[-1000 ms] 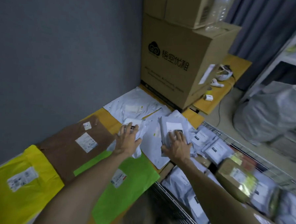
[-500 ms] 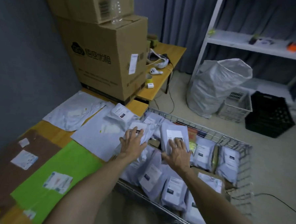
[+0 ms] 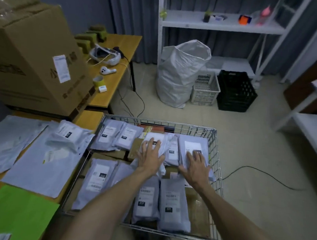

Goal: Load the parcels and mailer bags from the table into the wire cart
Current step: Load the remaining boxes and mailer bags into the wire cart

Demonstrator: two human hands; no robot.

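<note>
The wire cart (image 3: 213, 141) stands beside the table (image 3: 89, 118) and holds several grey mailer bags and brown parcels. My left hand (image 3: 149, 156) lies flat, fingers spread, on a white mailer bag (image 3: 154, 137) over the cart's far middle. My right hand (image 3: 195, 164) presses flat on a grey mailer bag (image 3: 193, 143) at the cart's far right corner. On the table at left lie a small white mailer (image 3: 67, 135), a large flat grey mailer (image 3: 47, 163) and a green mailer (image 3: 15, 213).
A big cardboard box (image 3: 34, 58) sits at the table's far end, with a headset (image 3: 104, 56) on the desk behind it. Beyond the cart are a white sack (image 3: 180, 71), a white basket (image 3: 204, 89), a black crate (image 3: 235, 91), a shelf unit (image 3: 214, 25) and a floor cable (image 3: 261, 173).
Both hands moved right from the table to over the cart, bringing the white and grey mailer bags with them. My view swung right, away from the table.
</note>
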